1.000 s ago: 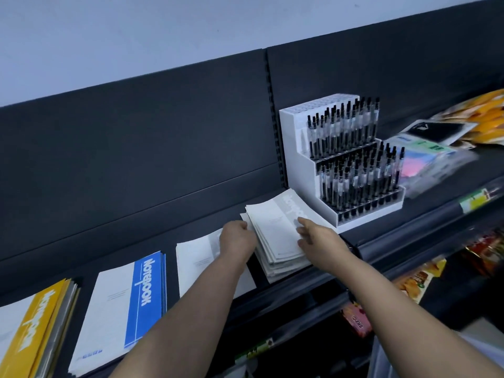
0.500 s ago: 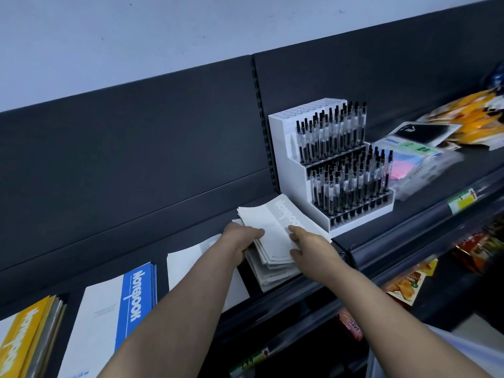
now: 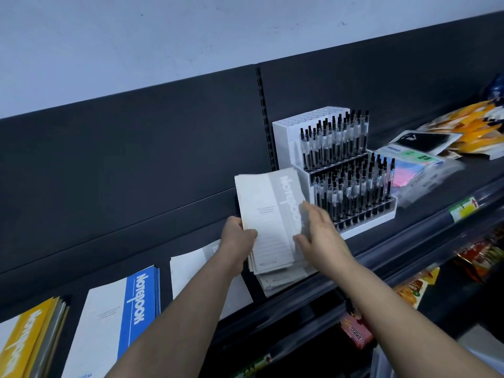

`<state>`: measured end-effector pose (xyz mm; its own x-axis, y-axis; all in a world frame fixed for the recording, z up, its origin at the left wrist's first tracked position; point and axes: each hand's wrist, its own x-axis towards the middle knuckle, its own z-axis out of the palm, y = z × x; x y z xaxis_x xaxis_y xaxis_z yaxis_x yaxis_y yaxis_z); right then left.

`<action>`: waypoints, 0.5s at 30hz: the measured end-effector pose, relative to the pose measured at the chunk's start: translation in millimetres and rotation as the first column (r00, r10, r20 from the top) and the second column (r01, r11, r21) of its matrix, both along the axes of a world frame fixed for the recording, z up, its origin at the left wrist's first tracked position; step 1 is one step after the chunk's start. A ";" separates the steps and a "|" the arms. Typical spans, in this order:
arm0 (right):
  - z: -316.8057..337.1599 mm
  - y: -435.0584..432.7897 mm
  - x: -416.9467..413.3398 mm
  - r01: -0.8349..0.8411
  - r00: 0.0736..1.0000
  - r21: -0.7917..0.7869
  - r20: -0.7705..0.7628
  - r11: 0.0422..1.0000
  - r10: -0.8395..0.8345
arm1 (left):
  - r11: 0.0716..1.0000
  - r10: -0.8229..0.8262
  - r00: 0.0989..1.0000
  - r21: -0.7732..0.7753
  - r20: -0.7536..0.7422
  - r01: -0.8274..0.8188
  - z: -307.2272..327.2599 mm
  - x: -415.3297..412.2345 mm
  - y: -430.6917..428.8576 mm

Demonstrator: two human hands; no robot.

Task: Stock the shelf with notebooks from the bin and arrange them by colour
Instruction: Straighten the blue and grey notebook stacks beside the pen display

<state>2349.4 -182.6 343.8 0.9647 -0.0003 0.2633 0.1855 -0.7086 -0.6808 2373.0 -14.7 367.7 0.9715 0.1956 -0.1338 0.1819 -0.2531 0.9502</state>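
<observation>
Squaring grey notebooks (image 3: 272, 214) just left of pen display rack (image 3: 338, 170): L hand (image 3: 237, 238) pinching stack's left edge, R hand (image 3: 319, 236) flat, fingers spread on right side, not clenched. Best tapped flush w/ pile below, spines parallel to rack. Covers pale grey, darker "Notebook" band; prob. thin, floppy. Blue notebooks (image 3: 136, 301), yellow notebooks (image 3: 27, 339) farther left of rack.

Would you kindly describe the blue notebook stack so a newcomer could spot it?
Start at the white pen display on the dark shelf, then look far left. The blue notebook stack lies flat beside the yellow notebooks; only it has a blue band.
</observation>
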 end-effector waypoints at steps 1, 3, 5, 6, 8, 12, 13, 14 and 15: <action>5.7 2.5 0.8 0.009 1.000 0.016 0.010 1.000 -0.009 | 1.000 -0.018 0.999 0.007 0.045 0.018 3.3 -3.9 7.5; 15.2 8.3 2.0 0.017 1.000 0.066 -0.014 0.998 -0.016 | 0.998 -0.064 0.991 0.003 0.116 0.065 6.3 -9.4 20.4; 21.7 17.3 -0.1 0.011 1.000 0.127 -0.012 0.992 -0.009 | 0.996 -0.093 0.982 -0.001 0.164 0.094 4.5 -13.1 30.3; 23.5 22.1 -2.0 0.004 1.000 0.156 0.015 0.988 -0.007 | 0.995 -0.097 0.978 0.005 0.187 0.098 3.5 -14.3 33.0; 24.6 28.6 -4.8 -0.013 0.994 0.209 0.111 0.978 -0.011 | 0.995 -0.093 0.964 -0.001 0.249 0.096 2.0 -15.5 33.1; 14.2 31.3 -6.4 -0.068 0.987 0.331 0.158 0.941 0.016 | 0.994 -0.108 0.938 0.016 0.328 0.109 -10.6 -21.0 24.7; 6.9 31.1 -7.5 -0.069 0.990 0.347 0.136 0.935 0.022 | 0.993 -0.120 0.939 0.025 0.323 0.118 -18.4 -22.5 22.5; -1.2 31.4 -7.9 -0.066 0.992 0.359 0.122 0.931 0.024 | 0.992 -0.128 0.942 0.024 0.311 0.127 -26.3 -23.6 20.7; -8.0 32.4 -8.3 -0.066 0.992 0.368 0.121 0.927 0.023 | 0.991 -0.132 0.946 0.020 0.296 0.131 -32.7 -24.1 19.1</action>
<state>2341.1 -150.2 335.8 0.9302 -0.0764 0.3589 0.3014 -0.3989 -0.8660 2348.9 4.4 335.0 0.9844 0.0635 0.1638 -0.1426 -0.2558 0.9561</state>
